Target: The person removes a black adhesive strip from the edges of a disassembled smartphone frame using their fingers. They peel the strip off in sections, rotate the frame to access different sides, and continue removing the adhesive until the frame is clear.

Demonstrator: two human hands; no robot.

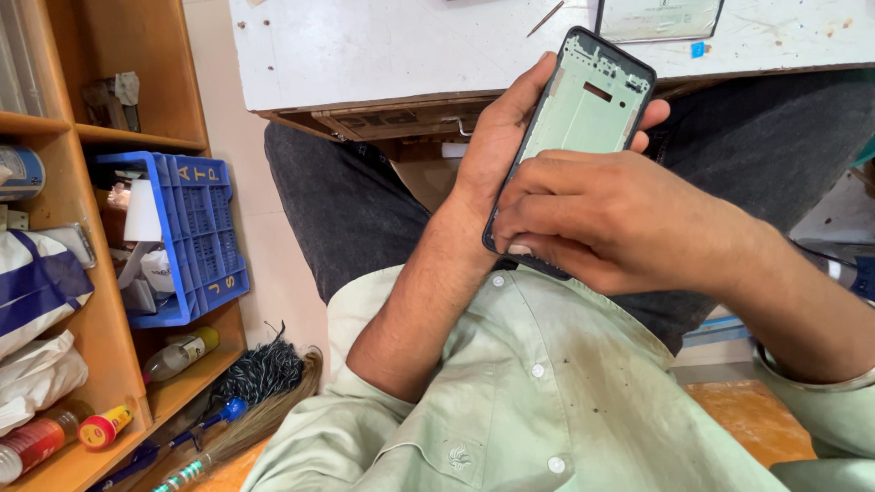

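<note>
Phone frame (pixel 583 118): opened handset body, black rim, pale green inner plate, a small dark rectangular slot near the top end, tiny cut-outs along the top edge. No screen fitted on the visible face. It sits tilted, top end pointing away toward the bench, held over the lap just above the shirt front.

Right hand (pixel 611 223): nearest the camera, lying across the lower end of the frame. Fingers curled and pressed against the bottom-left edge, one fingernail right at the rim. Knuckles up, wrist coming in from the right in a pale green cuff. Grasping the lower end of the frame.

Left hand (pixel 499 137): under and behind the frame, cradling it. Thumb runs up the left rim, fingertips wrap round and show at the right rim. Forearm bare, sleeve rolled to the elbow. Clamped on the frame from behind.

Below both: pale green buttoned shirt (pixel 529 392) with dark specks, dark trousers (pixel 355 210) on the knees.

Left side: wooden shelf unit (pixel 109 346) with a blue plastic crate (pixel 205 228), bottles on the lower shelf, a broom (pixel 260 401) on the floor.

Far: white scuffed workbench (pixel 383 46), a flat glass panel (pixel 661 18) lying near its back edge, a thin tool (pixel 545 18) beside it.
</note>
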